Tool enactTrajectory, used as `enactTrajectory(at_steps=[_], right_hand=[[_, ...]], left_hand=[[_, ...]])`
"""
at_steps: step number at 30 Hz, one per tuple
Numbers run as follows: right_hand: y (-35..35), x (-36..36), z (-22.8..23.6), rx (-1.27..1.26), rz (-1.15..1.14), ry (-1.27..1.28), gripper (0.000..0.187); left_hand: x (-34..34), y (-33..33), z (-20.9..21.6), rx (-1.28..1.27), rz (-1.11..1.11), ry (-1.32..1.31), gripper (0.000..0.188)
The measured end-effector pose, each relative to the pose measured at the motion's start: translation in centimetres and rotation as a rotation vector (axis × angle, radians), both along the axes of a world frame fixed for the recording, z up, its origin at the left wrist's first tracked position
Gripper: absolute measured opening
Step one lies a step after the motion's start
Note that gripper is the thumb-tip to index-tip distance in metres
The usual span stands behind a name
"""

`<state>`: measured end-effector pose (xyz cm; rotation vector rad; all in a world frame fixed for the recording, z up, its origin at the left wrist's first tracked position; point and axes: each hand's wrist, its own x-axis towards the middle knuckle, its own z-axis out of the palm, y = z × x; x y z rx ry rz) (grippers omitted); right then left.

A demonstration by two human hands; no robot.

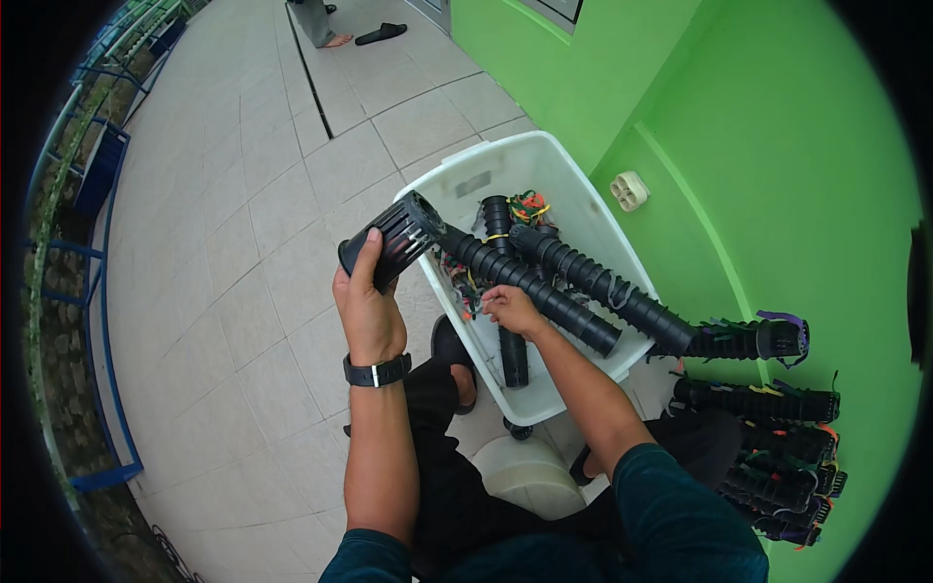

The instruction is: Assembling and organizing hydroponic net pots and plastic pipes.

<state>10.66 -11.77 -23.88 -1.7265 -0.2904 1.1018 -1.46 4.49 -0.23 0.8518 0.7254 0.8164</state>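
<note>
Up over the left rim of a white plastic tub [580,167], my left hand [369,316] is closed round a black slotted plastic pot [397,238]. The pot is tilted, its wide end toward the lower left. My right hand [515,311] reaches inside the tub, fingers pinched together beside a tangle of coloured strips [465,284]. Whether a strip is between those fingers is too small to make out. Long stacks of nested black pots [539,287] lie slantwise across the tub, one stack [622,296] jutting over its right rim. More orange and green strips [530,207] lie at the far side.
Further stacks of black pots with coloured strips [758,400] are piled at the right by the green wall [777,175]. A white socket block [630,191] sits near the tub. Between my legs is a pale rounded seat [530,476]. Far ahead are a person's foot [337,41] and a black slipper [381,34].
</note>
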Motion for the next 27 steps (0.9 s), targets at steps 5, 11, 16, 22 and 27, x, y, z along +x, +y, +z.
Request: enactTrajectory(at_steps=[5,11,16,22,27], right_hand=[[3.6,-1.6,-6.8,-0.131,-0.079,0.108,0.016],[8.9,0.5,-14.2,-0.311,-0.178,0.014,0.027],[9.8,-0.8,-12.0,-0.412,-0.027,-0.363,0.027],[5.0,2.3,2.5,0.235,-0.066,0.045,0.013],[-3.0,5.1,13.9,0.257,0.059,0.039,0.017]], left_hand=[[-0.6,0.5,0.6,-0.024,0.011,-0.028,0.021],[1.0,-0.2,1.7,-0.066,-0.070,-0.043,0.024],[0.7,0.7,1.4,-0.043,-0.044,-0.027,0.023],[-0.3,1.7,0.8,-0.042,-0.004,-0.046,0.022],[1.4,0.2,1.1,0.062,-0.175,0.020,0.026]])
